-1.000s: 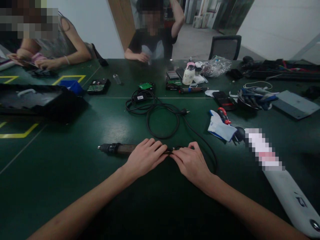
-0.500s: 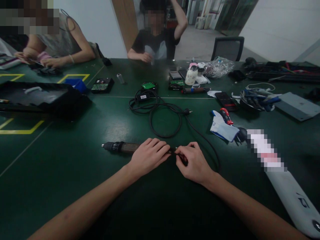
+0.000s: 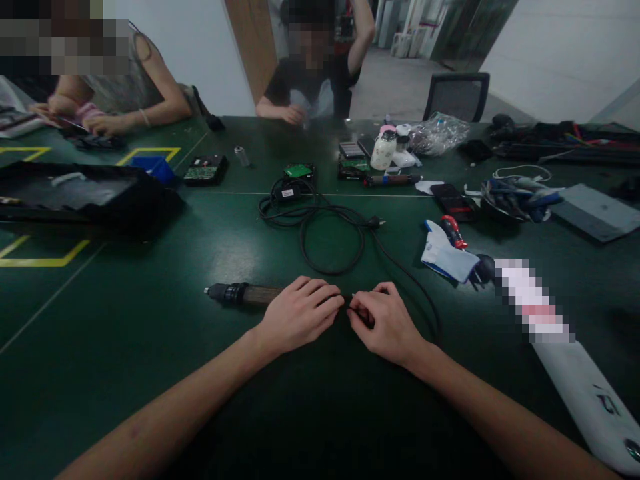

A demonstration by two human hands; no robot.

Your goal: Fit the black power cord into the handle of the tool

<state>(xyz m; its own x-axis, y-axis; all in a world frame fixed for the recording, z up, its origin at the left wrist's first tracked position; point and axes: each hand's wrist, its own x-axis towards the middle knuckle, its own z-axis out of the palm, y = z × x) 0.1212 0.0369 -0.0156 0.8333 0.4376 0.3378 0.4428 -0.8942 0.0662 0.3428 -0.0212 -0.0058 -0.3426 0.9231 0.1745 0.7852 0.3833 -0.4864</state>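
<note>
The left hand [image 3: 303,310] clasps the electric screwdriver [image 3: 259,295] lying on the worktop [image 3: 125,333], the right hand [image 3: 383,323] pinches what looks like the end of the cable [image 3: 336,274], and I'd keep both squarely in line.

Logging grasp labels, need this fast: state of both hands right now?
Left hand: closed over the black-and-brown tool, holding it.
Right hand: closed in a pinch; anything held is too hidden to name.
</note>
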